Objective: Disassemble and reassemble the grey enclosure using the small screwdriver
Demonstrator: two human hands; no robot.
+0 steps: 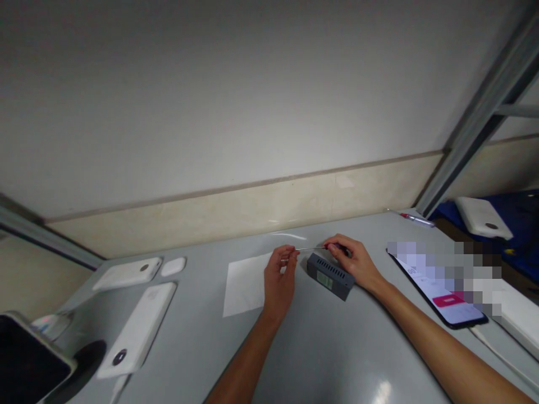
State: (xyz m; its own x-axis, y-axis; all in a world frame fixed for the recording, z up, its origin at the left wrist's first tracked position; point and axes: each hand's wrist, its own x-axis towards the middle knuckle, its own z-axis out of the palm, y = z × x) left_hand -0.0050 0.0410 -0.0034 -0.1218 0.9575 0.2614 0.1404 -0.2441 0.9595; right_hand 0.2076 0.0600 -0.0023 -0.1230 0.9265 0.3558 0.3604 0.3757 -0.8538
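Observation:
A screwdriver with a thin metal shaft point(310, 248) and a dark red handle lies level between both hands. My right hand point(351, 261) is closed round its handle. At the shaft's tip, the fingers of my left hand point(281, 278) are pinched together; whatever they hold there is too small to name. Between the hands, a dark grey slotted box point(330, 276) with a pale greenish label rests on the grey table point(320, 348), close under my right hand. A white sheet of paper point(246, 285) lies flat beside my left hand, partly covered by it.
White power banks point(137, 331) and a small white case point(173, 266) lie at left, near a dark-screened device point(31, 359). On the right are a lit phone point(438, 292) with a cable and a pen-like tool point(416, 219). A wall point(252, 205) borders the table's back.

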